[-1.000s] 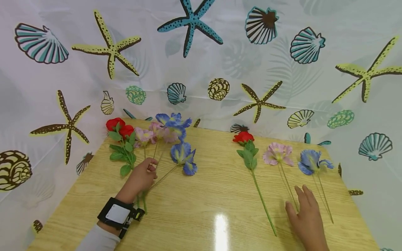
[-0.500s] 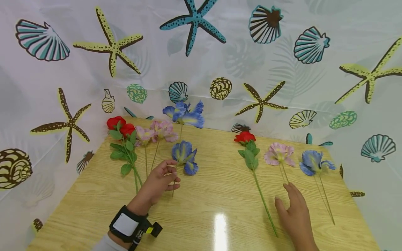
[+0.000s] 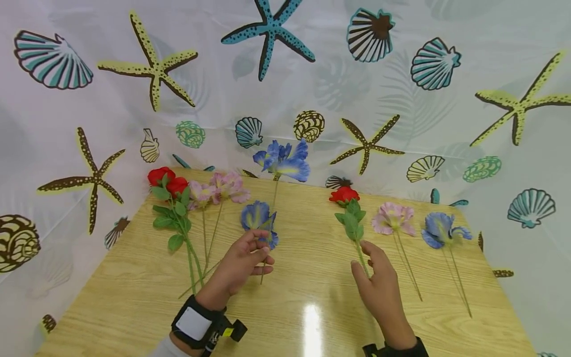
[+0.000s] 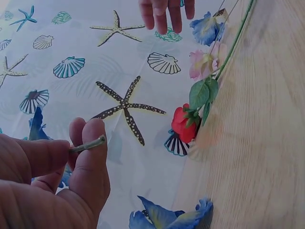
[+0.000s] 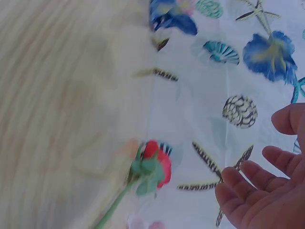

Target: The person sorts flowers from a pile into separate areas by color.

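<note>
The left hand (image 3: pixel 238 265) pinches the thin stem of a blue flower (image 3: pixel 283 161) between thumb and fingers (image 4: pixel 90 143), holding it upright so the bloom stands above the wooden table (image 3: pixel 312 317), against the shell-and-starfish curtain (image 3: pixel 401 99). Just beyond that hand, a second blue flower (image 3: pixel 259 220) lies flat on the table. To the left of the held flower lie 2 pink flowers (image 3: pixel 218 188) and a pair of red roses (image 3: pixel 167 182) with green leaves, their stems running toward the person.

The right hand (image 3: pixel 379 287) hovers with fingers loosely spread and holds nothing; it sits over the lower stem of a single red rose (image 3: pixel 344 196), to the right of the held flower. Further right of that rose lie a pink flower (image 3: pixel 393 218) and a blue flower at the far right (image 3: pixel 441 229), side by side and apart.
</note>
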The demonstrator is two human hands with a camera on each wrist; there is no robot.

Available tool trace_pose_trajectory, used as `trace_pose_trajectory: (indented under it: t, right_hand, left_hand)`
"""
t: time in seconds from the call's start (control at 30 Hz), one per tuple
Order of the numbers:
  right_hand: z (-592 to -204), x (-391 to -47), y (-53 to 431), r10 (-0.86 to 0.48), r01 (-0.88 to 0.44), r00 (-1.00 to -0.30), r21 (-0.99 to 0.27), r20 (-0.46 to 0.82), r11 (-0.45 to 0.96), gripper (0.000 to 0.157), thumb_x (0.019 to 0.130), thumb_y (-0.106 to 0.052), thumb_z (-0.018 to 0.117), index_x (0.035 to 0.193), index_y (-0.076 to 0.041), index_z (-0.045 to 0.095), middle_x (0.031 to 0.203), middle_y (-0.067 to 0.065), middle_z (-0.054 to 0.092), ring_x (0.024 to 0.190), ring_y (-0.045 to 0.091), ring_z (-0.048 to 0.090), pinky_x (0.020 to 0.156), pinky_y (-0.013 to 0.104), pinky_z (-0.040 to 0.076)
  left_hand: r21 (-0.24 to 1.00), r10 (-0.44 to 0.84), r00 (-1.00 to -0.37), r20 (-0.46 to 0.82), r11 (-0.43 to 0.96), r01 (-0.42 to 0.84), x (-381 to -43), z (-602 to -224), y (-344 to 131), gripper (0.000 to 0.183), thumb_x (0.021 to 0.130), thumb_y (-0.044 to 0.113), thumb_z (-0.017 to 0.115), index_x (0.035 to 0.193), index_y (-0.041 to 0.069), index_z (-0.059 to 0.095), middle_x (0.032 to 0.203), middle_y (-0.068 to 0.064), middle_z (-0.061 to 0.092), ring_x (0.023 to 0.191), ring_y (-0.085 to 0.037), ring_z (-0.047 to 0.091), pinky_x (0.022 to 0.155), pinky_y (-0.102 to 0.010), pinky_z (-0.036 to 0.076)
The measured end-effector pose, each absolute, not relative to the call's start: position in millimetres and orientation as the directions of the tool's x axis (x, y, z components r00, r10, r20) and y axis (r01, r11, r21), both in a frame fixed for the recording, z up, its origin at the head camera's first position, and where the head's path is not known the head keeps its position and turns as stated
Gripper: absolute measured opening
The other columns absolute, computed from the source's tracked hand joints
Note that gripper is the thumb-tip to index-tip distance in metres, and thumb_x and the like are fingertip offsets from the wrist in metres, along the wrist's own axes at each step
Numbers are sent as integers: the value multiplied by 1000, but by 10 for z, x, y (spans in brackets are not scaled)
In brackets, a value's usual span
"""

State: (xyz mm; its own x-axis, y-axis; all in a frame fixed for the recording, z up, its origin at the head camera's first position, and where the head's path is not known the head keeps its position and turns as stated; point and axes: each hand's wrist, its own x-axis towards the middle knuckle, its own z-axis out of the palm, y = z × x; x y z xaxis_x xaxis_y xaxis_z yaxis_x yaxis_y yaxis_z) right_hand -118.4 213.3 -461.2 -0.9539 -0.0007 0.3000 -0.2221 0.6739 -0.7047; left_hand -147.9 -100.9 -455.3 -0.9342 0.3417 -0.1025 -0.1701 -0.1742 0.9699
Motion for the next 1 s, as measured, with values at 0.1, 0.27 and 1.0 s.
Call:
trace_pose_trajectory:
  t: [0.1,0.27,1.0]
  right_hand:
    - [-4551,-1231,1954,-9,-232,-959,-766,284,600,47,100,-13,60,144,-4,47,143,14,48,129,31,48,97,51,47]
    - [-4444,-1277,1679,-45,-254,-965,-870,260,422,43,100,-11,59,142,-9,49,141,9,52,129,24,50,97,45,49]
    - [-4218,-1301,1359,-63,-283,-959,-938,276,197,40,97,2,59,135,-4,49,106,17,54,94,22,61,78,29,54]
  left_hand:
    - [968,364,-927,-92,-186,-169,-1462,-4544,-931,41,102,1,50,142,-4,38,108,-11,50,85,-16,64,79,-39,57]
    - [962,378,-922,-84,-212,-174,-1418,-4549,-820,37,102,1,52,138,-1,42,106,-10,50,84,-17,65,77,-38,57]
    - [942,495,-859,-127,-211,-261,-1163,-4641,-266,27,95,-4,52,122,2,52,99,-8,51,79,-19,63,70,-37,57]
